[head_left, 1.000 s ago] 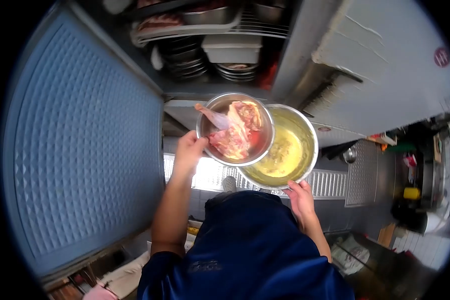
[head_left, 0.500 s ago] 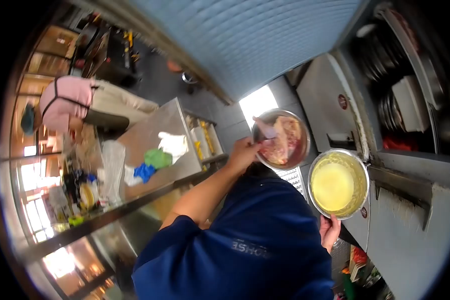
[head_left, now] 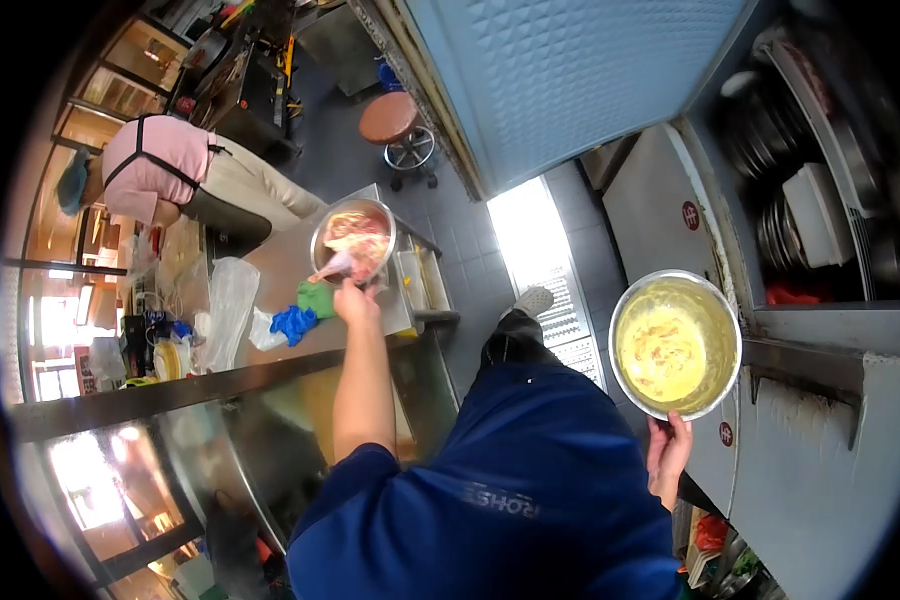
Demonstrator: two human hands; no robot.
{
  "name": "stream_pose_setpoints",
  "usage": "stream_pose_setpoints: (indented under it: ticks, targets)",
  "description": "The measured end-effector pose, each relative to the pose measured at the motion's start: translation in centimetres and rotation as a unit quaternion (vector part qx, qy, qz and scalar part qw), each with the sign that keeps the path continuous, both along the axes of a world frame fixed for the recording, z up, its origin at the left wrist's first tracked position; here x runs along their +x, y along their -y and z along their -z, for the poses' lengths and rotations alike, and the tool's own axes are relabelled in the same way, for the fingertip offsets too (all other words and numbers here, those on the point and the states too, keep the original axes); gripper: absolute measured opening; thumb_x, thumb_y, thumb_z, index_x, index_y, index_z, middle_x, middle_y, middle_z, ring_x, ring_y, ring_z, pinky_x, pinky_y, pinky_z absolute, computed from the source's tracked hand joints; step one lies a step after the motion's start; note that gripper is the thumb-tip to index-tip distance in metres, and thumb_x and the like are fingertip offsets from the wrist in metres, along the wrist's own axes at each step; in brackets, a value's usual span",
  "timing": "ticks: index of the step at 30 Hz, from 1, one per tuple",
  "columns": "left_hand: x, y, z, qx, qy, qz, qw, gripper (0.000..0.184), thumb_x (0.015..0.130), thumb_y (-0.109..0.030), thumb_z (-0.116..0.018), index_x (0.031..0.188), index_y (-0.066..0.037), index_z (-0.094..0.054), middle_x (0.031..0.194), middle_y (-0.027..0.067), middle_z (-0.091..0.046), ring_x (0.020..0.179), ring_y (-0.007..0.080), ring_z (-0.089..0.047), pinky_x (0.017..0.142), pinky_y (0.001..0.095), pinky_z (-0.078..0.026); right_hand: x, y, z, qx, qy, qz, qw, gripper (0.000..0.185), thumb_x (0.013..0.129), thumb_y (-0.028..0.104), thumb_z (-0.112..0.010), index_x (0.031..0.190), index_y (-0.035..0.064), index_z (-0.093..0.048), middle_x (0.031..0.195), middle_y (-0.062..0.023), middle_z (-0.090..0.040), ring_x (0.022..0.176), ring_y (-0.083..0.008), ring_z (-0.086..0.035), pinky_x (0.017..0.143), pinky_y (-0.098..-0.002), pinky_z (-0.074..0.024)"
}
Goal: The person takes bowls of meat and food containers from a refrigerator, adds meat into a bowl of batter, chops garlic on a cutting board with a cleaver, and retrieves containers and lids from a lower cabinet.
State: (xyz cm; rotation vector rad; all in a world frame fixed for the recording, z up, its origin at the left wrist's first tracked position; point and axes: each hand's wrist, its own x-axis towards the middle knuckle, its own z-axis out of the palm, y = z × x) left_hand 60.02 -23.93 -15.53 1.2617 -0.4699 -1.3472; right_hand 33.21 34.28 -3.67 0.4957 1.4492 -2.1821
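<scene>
- Meat bowl has moved over the bench, unreleased: left hand grips its rim.
- Right hand holds the yellow-mixture bowl, well apart from the bench.

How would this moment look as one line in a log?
left hand: holds meat bowl, by counter | right hand: holds yellow-mixture bowl | bowls: apart | co-worker: bent forward

meat: blurred | right hand: partly hidden | blue door: cut off
</scene>
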Motion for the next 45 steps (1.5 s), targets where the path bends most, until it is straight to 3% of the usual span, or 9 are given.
stream_pose_setpoints:
  ticks: [13, 16, 19, 30, 39, 40, 41, 42, 45]
  targets:
    - [0.1, 12.2, 9.3, 0.051, 0.056, -0.055, 0.996, 0.043, 0.09, 0.0, -0.058, 0.13, 0.014, -0.048, 0.132, 0.0299, -0.054, 0.11, 0.0439, -0.064, 0.09, 0.0614, -0.058, -0.2, -0.4, -0.1, 0.018, 0.008, 0.012, 1.0, 0.049, 0.097, 0.004, -0.059, 0.144, 0.0035, -0.046, 0.136, -0.0131, -0.058, 0.121, -0.0262, -0.06, 0.101, -0.0441, -0.0538]
    - [0.4, 7.8, 8.0, 0.104, 0.618, 0.119, 0.77, 0.042, 0.091, -0.016, -0.061, 0.125, 0.008, -0.058, 0.126, 0.0287, -0.061, 0.107, 0.0439, -0.067, 0.089, 0.0588, -0.055, -0.4, -0.1, 0.0, 0.016, 0.01, 0.013, 1.0, 0.048, 0.096, 0.004, -0.059, 0.143, 0.003, -0.046, 0.137, -0.0137, -0.058, 0.123, -0.027, -0.059, 0.103, -0.045, -0.0529]
    - [-2.5, -1.2, 2.8, -0.038, 0.824, 0.234, 0.515, 0.038, 0.089, -0.027, -0.06, 0.114, 0.0, -0.067, 0.113, 0.024, -0.069, 0.103, 0.042, -0.068, 0.088, 0.0543, -0.052, -0.3, 0.5, -0.5, 0.002, 0.015, 0.022, 1.0, 0.049, 0.096, 0.004, -0.059, 0.143, 0.0022, -0.046, 0.138, -0.0142, -0.057, 0.124, -0.0273, -0.058, 0.104, -0.0451, -0.052]
    - [-5.3, -8.2, -6.4, -0.125, 0.595, 0.56, 0.563, 0.023, 0.085, -0.02, -0.061, 0.094, 0.0, -0.067, 0.094, 0.0251, -0.069, 0.093, 0.0442, -0.067, 0.084, 0.0543, -0.052, 0.4, 0.5, -0.3, 0.006, 0.016, 0.046, 0.999, 0.051, 0.095, 0.001, -0.059, 0.144, -0.0036, -0.046, 0.139, -0.0156, -0.056, 0.128, -0.0269, -0.055, 0.109, -0.0454, -0.0471]
    - [-9.0, -13.3, 9.4, -0.361, 0.341, 0.837, 0.23, 0.022, 0.087, -0.019, -0.06, 0.088, 0.001, -0.069, 0.084, 0.0252, -0.066, 0.083, 0.0453, -0.066, 0.074, 0.0537, -0.051, 3.0, 2.8, -0.7, 0.045, 0.033, 0.084, 0.995, 0.046, 0.095, 0.005, -0.059, 0.138, -0.0082, -0.047, 0.139, -0.0211, -0.056, 0.128, -0.0319, -0.056, 0.114, -0.051, -0.0428]
    - [-10.1, -12.4, 12.0, -0.366, 0.328, 0.861, 0.132, 0.025, 0.087, -0.022, -0.059, 0.086, 0.001, -0.069, 0.083, 0.0254, -0.066, 0.082, 0.0465, -0.064, 0.073, 0.0553, -0.05, 3.6, 2.9, 0.0, 0.027, 0.03, 0.107, 0.993, 0.033, 0.096, 0.002, -0.056, 0.129, -0.0034, -0.054, 0.126, -0.0165, -0.065, 0.11, -0.0282, -0.068, 0.092, -0.0404, -0.0597]
    - [-11.4, -12.0, 13.0, -0.276, 0.359, 0.882, 0.132, 0.031, 0.091, -0.028, -0.06, 0.092, 0.001, -0.074, 0.097, 0.0257, -0.071, 0.092, 0.0413, -0.068, 0.081, 0.051, -0.051, 3.8, 4.0, -0.3, 0.004, 0.021, 0.134, 0.991, 0.031, 0.096, 0.002, -0.056, 0.127, -0.0043, -0.055, 0.125, -0.0171, -0.066, 0.108, -0.0277, -0.068, 0.09, -0.0408, -0.0595]
    - [-15.4, -14.2, 0.4, -0.092, 0.284, 0.885, 0.358, 0.041, 0.095, -0.035, -0.06, 0.106, 0.002, -0.073, 0.104, 0.0254, -0.072, 0.094, 0.0337, -0.071, 0.084, 0.0456, -0.053, 3.9, 4.7, -0.1, -0.008, 0.021, 0.142, 0.99, 0.031, 0.096, 0.001, -0.055, 0.126, -0.0051, -0.054, 0.125, -0.0181, -0.065, 0.108, -0.0284, -0.068, 0.092, -0.0428, -0.0587]
    - [-17.3, -13.0, 10.6, 0.007, 0.243, 0.882, 0.403, 0.049, 0.093, -0.04, -0.064, 0.117, 0.002, -0.07, 0.111, 0.0229, -0.072, 0.101, 0.0281, -0.069, 0.091, 0.0407, -0.051, 4.4, 6.2, 0.9, -0.023, 0.023, 0.184, 0.982, 0.032, 0.096, -0.002, -0.053, 0.127, -0.005, -0.054, 0.129, -0.0187, -0.064, 0.116, -0.0299, -0.065, 0.1, -0.0464, -0.0548]
